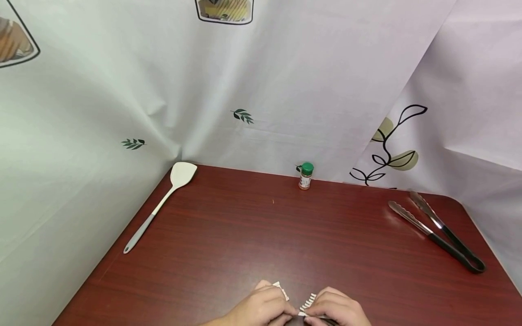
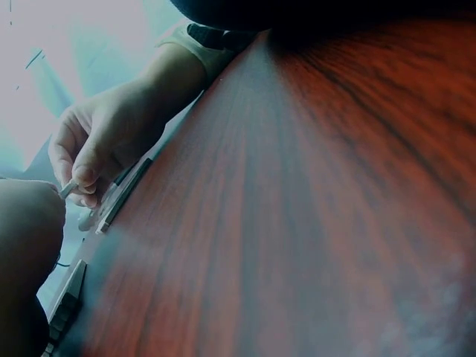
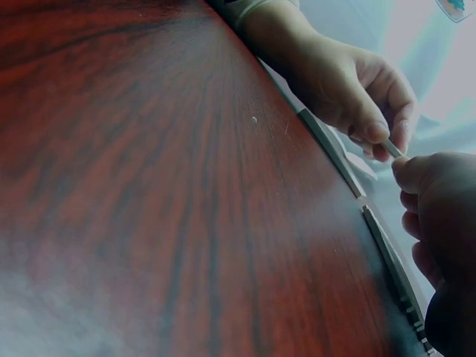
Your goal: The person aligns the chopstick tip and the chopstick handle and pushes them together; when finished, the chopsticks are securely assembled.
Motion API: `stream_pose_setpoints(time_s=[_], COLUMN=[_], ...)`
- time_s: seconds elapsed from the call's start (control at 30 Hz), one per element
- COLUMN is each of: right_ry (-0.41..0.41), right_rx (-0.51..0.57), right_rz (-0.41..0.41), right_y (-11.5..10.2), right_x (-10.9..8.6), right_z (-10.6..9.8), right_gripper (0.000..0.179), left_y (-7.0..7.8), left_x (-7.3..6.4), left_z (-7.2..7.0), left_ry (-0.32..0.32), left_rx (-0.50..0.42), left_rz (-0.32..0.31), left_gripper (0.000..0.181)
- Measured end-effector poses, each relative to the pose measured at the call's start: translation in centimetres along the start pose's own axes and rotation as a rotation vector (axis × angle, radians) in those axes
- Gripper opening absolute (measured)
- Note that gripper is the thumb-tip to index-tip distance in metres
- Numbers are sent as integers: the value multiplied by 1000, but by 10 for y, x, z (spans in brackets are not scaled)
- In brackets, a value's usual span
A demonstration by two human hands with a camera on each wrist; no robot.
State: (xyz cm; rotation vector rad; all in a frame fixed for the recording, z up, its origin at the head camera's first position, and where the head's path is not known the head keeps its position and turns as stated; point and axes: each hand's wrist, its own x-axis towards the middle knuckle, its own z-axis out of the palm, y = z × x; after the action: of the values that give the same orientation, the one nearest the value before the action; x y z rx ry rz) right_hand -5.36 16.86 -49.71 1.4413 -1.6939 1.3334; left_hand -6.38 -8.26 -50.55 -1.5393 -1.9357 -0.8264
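Observation:
In the head view my left hand (image 1: 265, 303) and right hand (image 1: 336, 308) meet at the front of the table. Between their fingertips they pinch a small pale piece (image 3: 394, 149), one end each; its kind cannot be told. Beside the right fingers lies a white strip with ridges or slats (image 1: 308, 302). Another white strip (image 1: 281, 290) shows just past the left fingers. From the left wrist, the right hand (image 2: 111, 137) shows thumb and fingers on the piece. The right wrist view shows the left hand (image 3: 357, 97) gripping it likewise, above low strips (image 3: 331, 152) on the table.
A white spatula (image 1: 161, 203) lies along the left edge of the dark red table (image 1: 244, 226). A green-capped spice jar (image 1: 306, 176) stands at the back. Black-handled metal tongs (image 1: 444, 237) lie spread at the right. White printed cloth (image 1: 285, 90) hangs behind.

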Motion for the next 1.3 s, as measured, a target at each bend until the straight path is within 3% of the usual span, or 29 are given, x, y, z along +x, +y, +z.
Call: stream_pose_setpoints(time_s=[0.23, 0.53, 0.77, 0.93, 1.07, 1.17, 1.3], right_ry=[-2, 19, 75, 157, 189, 201, 230], right_rx=[5, 34, 31, -8, -51, -68, -79], right_rz=[-31, -54, -1, 145, 326, 551, 873], right_y=[-4, -2, -4, -6, -4, -2, 3], right_x=[14, 16, 15, 5, -8, -8, 9], right_z=[-2, 2, 5, 4, -6, -14, -23], right_gripper=[6, 6, 9, 22, 35, 40, 33], left_y=[0, 0, 1, -1, -9, -17, -27], left_x=[2, 4, 7, 8, 8, 5, -2], left_z=[0, 0, -1, -7, -12, -17, -24], left_ry=[8, 17, 35, 97, 125, 100, 40], left_rx=[7, -19, -30, 17, 53, 67, 76], left_rz=[21, 17, 1, -10, -41, -70, -122], left_gripper=[11, 10, 10, 7, 4, 7, 14])
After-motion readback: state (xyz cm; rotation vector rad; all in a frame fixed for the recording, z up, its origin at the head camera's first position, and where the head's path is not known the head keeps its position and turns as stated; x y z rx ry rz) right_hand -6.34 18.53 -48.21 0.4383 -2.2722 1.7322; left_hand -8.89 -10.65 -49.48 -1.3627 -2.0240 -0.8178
